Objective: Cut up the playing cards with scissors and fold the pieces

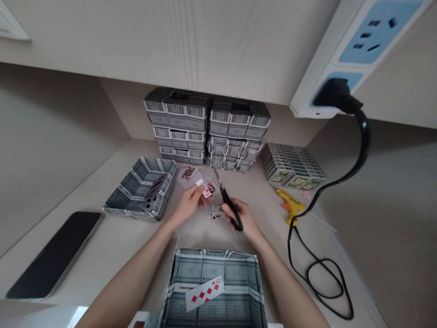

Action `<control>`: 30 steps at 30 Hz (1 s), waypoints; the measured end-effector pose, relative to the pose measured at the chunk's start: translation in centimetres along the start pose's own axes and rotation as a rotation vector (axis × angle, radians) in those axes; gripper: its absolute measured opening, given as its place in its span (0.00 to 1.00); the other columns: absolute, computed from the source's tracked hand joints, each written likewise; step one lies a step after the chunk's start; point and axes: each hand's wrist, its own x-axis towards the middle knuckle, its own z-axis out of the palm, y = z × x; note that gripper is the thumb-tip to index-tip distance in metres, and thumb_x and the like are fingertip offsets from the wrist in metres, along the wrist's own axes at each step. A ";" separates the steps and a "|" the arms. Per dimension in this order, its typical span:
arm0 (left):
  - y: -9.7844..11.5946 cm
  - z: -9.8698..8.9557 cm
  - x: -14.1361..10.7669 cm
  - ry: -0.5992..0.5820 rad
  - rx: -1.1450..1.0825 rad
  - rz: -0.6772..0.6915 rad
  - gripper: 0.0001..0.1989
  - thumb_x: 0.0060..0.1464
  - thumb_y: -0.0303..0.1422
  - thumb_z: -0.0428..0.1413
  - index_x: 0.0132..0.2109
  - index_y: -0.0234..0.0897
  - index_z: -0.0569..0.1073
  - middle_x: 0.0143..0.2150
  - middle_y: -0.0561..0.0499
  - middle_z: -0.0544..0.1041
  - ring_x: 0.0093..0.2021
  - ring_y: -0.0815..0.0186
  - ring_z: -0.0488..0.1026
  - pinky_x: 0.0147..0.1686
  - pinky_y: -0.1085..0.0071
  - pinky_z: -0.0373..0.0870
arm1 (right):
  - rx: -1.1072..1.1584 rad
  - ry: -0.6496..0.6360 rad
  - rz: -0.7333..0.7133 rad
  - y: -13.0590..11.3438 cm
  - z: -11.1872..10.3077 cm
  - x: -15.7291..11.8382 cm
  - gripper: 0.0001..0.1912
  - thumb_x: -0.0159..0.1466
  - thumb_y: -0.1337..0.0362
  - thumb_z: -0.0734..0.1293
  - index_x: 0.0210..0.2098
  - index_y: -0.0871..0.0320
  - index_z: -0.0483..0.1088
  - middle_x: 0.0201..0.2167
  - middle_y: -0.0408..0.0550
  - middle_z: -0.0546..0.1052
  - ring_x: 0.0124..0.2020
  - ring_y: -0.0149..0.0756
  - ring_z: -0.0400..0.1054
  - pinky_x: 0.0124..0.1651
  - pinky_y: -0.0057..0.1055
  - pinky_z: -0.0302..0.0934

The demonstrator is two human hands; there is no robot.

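Note:
My left hand (190, 200) pinches a small piece of playing card (205, 189) with a red print. In my right hand (243, 216) is a pair of black-handled scissors (231, 207), its blades pointing up and left, apart from the held card. Cut card pieces, among them a king of spades piece (216, 215), lie on the table between my hands. Beyond my left hand rests a queen card (188, 172) on other cards. Nearest to me stands a box made of cards (218, 264), with a cut diamond card (205, 293) in it.
An open card box (136, 182) holding cards and a black phone (54, 255) are at left. Stacked card boxes (180, 120) stand behind, with card packs (292, 166) to their right. A yellow glue gun (291, 205) and its black cable (319, 262) lie at right, below a power strip (341, 68).

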 end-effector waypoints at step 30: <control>-3.2 -1.9 1.8 0.309 0.189 0.171 0.10 0.46 0.34 0.54 0.36 0.34 0.67 0.22 0.56 0.70 0.23 0.69 0.69 0.25 0.75 0.64 | -1.129 0.491 -0.369 2.8 -4.9 2.1 0.20 0.55 0.71 0.60 0.47 0.64 0.67 0.40 0.57 0.73 0.44 0.44 0.62 0.47 0.38 0.58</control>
